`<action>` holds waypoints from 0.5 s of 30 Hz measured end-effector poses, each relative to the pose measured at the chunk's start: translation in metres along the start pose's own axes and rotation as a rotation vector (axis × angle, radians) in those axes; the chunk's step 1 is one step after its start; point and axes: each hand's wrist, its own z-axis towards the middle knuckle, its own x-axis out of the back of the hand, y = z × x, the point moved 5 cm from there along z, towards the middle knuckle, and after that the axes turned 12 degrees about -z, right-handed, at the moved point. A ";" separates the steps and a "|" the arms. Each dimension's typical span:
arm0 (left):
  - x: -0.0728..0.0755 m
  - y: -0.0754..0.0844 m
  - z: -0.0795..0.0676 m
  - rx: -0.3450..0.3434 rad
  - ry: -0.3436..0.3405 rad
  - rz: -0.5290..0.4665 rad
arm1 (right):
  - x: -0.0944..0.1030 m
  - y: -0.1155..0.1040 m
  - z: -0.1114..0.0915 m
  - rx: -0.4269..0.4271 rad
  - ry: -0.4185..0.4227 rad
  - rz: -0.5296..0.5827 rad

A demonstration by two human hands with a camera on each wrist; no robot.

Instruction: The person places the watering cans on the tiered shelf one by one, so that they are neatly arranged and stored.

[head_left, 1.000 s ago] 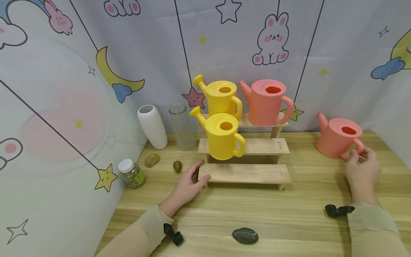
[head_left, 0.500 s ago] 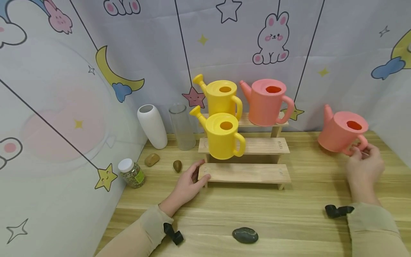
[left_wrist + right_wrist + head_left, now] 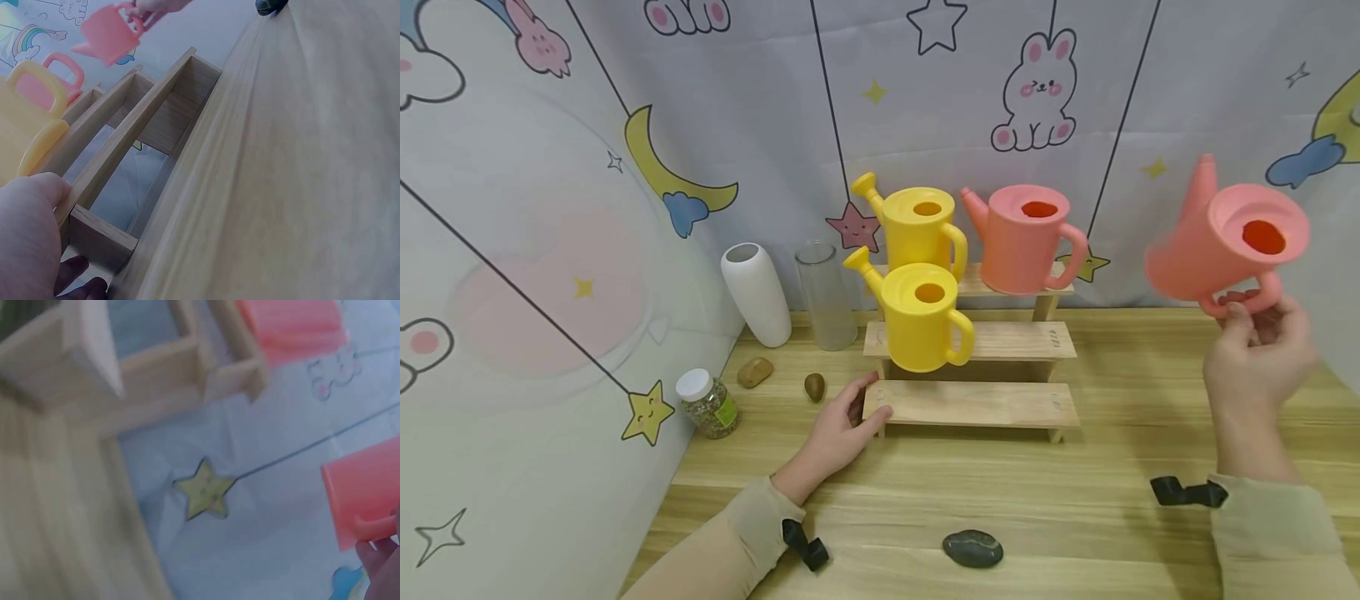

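Note:
My right hand (image 3: pixel 1258 362) pinches the handle of a pink watering can (image 3: pixel 1187 258), holding it up in the air right of the wooden tiered stand (image 3: pixel 985 403). The can is tilted, its spout pointing up. My left hand (image 3: pixel 833 433) grips the left end of the stand's lowest step; in the left wrist view the thumb (image 3: pixel 47 187) lies on the board and fingers reach beside its leg. A second pink watering can (image 3: pixel 1022 242) and a yellow watering can (image 3: pixel 904 225) stand on the top step, and another yellow watering can (image 3: pixel 917 329) on the middle one.
Left of the stand are a white vase (image 3: pixel 760 300), a clear glass cylinder (image 3: pixel 827 308), a lidded jar (image 3: pixel 709 406) and two brown stones, one a tan stone (image 3: pixel 755 372). A dark stone (image 3: pixel 973 549) lies at the front. A printed curtain (image 3: pixel 955 108) hangs behind.
My right hand has lifted the pink watering can off the table, raising and tilting it. My left hand and the stand have stayed where they were.

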 end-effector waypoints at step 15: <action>0.000 -0.001 0.000 -0.005 0.003 0.006 | 0.041 -0.116 -0.024 0.284 0.025 0.197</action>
